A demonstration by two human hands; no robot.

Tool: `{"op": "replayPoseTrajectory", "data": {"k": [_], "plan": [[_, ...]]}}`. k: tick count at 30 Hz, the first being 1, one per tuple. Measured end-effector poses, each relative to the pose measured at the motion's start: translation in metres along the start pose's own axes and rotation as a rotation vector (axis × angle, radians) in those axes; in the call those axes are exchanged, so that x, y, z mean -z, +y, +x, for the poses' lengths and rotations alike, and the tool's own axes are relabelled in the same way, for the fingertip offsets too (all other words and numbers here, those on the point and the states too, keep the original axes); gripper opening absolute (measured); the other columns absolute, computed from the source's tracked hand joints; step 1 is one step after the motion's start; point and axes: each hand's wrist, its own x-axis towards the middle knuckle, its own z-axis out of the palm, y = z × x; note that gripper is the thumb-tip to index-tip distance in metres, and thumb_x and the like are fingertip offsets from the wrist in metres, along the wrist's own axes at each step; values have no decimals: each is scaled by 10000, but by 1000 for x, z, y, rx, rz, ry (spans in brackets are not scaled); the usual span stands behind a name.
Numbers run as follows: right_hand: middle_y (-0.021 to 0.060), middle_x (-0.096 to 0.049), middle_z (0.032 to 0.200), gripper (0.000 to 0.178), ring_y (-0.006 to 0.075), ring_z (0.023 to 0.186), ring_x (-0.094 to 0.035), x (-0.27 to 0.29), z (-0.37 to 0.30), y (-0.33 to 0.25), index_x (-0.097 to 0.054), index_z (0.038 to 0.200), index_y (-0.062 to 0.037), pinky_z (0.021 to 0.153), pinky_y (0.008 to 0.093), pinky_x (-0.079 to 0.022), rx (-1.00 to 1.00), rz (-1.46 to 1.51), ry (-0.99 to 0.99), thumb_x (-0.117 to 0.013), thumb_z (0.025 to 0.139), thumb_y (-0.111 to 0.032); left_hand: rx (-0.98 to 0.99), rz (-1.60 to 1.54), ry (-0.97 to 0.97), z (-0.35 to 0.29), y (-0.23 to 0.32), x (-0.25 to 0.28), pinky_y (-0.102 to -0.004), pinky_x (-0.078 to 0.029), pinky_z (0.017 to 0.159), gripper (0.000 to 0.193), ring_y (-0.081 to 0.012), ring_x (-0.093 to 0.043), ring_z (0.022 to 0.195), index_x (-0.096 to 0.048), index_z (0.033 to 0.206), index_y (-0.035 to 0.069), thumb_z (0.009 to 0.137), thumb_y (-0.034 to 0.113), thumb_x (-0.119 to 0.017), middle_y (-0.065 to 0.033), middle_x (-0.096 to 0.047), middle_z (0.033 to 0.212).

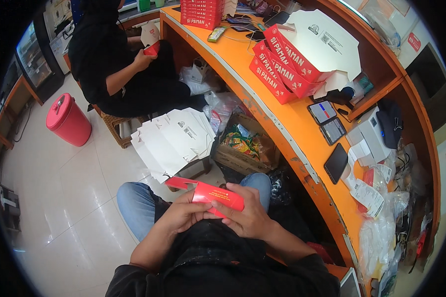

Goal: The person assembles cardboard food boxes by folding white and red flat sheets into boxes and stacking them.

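Observation:
A red cardboard food box [217, 196], partly folded, is held over my lap. My left hand [184, 214] grips its left side, thumb laid on the red face. My right hand [253, 213] wraps its right end, with the fingers behind and the thumb near the lower edge. A red flap sticks out past the left side. Just beyond my knees lies a stack of flat white box blanks [176, 141] on a low stool. The far side of the held box is hidden.
Folded red boxes [282, 69] pile on the orange counter [282, 133] at right, near phones [327, 119], a white printer [369, 136] and plastic bags. A carton of packets [248, 143] sits below. At left, a co-worker [114, 59] holds a red box; a pink lidded bin [69, 121] stands nearby.

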Motion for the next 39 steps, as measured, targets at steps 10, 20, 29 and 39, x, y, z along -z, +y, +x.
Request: {"op": "replayPoseTrajectory", "data": {"k": [10,20,29,39], "plan": [[200,-629,1272,586,387,1180,-624,8,9,23,-599,1193,-45,1059,517,-460,-43,190,86,-866,679,-134,-166,-10,100,16,35,16,-443,-500,1000,582,-276,-612,1183,-523,1296,-15,985,476,-537,-168,-624,1251],[249,-587,1316,545,428,1200,-603,-12,0,6,-571,1138,-47,1028,556,-483,-61,162,366,-863,680,-94,-511,204,468,23,-7,14,-353,-583,766,227,-192,-681,874,-635,1074,37,871,26,-737,-69,-688,978],[297,-566,1322,563,463,1207,-586,-28,6,-11,-546,1157,-22,1028,541,-485,-142,67,508,-858,693,-93,-394,21,317,30,-4,4,-386,-518,998,317,-221,-650,1098,-634,1189,10,902,110,-722,-92,-682,1169],[264,-530,1384,471,414,1264,-554,-30,14,-22,-614,1078,-7,1057,478,-461,-269,145,474,-869,697,-115,-319,19,332,27,-14,-10,-375,-511,1005,486,-243,-622,1149,-531,1350,25,904,96,-709,-119,-635,1244]]}}
